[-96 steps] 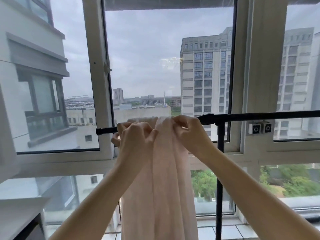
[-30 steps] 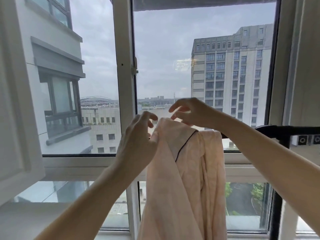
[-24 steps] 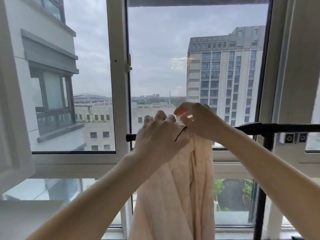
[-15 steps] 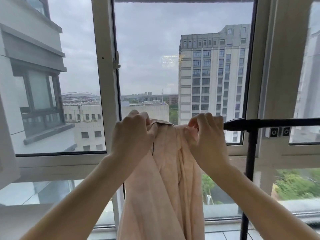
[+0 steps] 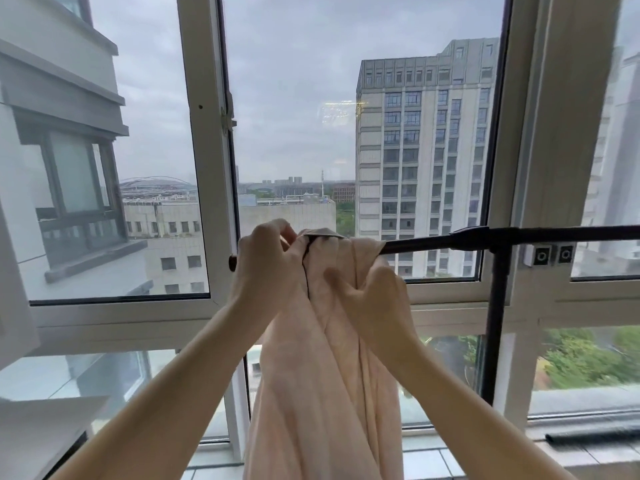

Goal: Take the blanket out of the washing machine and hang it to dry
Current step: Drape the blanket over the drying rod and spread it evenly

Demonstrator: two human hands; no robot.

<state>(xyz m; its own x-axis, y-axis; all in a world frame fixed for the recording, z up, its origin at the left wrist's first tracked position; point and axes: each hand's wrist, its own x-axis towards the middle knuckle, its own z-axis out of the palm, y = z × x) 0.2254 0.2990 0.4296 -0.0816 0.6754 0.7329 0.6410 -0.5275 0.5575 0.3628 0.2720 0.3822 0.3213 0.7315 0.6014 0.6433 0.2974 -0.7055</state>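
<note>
A pale pink blanket (image 5: 322, 375) with a thin dark trim hangs bunched over the left end of a black drying rail (image 5: 485, 237) in front of the window. My left hand (image 5: 266, 268) grips the blanket's top fold at the rail, fingers curled over it. Just below the rail, my right hand (image 5: 374, 303) clutches a handful of the hanging cloth on its right side. The rail's left tip shows beside my left hand; the part under the cloth is hidden.
The rail's black upright post (image 5: 498, 323) stands to the right. White window frames (image 5: 204, 168) fill the background, with buildings outside. Two small square fittings (image 5: 550, 254) sit on the frame at right. A white surface (image 5: 45, 424) lies at lower left.
My right hand has dropped from the top of the rail to grip the cloth a little lower. My left hand stays on the top fold.
</note>
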